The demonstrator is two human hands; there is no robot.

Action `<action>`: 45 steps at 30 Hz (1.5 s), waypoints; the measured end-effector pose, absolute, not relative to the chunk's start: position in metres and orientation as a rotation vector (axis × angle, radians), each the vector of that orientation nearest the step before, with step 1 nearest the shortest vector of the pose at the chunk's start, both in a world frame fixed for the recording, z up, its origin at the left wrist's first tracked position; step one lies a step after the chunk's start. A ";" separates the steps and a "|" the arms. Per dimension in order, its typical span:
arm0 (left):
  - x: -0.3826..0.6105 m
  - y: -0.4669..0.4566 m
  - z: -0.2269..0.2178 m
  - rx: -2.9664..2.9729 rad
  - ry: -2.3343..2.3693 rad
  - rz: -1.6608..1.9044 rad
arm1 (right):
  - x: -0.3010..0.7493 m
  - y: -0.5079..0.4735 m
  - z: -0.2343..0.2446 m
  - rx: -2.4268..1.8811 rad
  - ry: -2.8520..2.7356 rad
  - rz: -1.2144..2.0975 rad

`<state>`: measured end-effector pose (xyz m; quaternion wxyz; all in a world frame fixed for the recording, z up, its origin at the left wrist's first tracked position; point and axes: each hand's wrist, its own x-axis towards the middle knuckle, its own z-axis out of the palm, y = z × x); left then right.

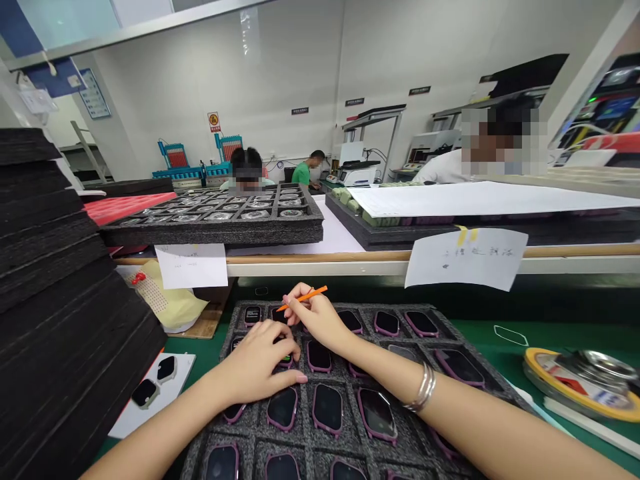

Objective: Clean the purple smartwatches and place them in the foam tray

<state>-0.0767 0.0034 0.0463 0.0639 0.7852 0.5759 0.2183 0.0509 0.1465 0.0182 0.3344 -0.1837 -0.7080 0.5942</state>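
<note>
A black foam tray (453, 333) lies in front of me, with several purple-rimmed watch cases (327, 407) set in its pockets. My right hand (316, 318) is closed round a thin orange stick (303, 298), held over the tray's far rows. A silver bangle (425, 387) circles that wrist. My left hand (260, 365) rests on the tray, its fingers curled down onto a watch case (286, 360) that shows a bit of green. Whether the fingers grip that case is hidden.
A tall stack of black foam trays (55, 300) rises at my left, with two loose watch cases (155, 380) on white paper beside it. A yellow-rimmed reel (580, 383) lies at the right. Other foam trays (215, 217) sit on the raised shelf; people work beyond.
</note>
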 end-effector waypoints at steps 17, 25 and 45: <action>-0.094 -0.024 0.030 2.127 1.890 0.897 | 0.057 0.112 0.015 -0.375 -1.835 1.764; -0.092 -0.024 0.032 1.981 1.949 0.892 | 0.059 0.111 0.016 -0.375 -1.892 1.728; -0.134 -0.008 -0.010 2.411 2.067 0.993 | 0.048 0.121 0.020 -0.453 -1.942 1.692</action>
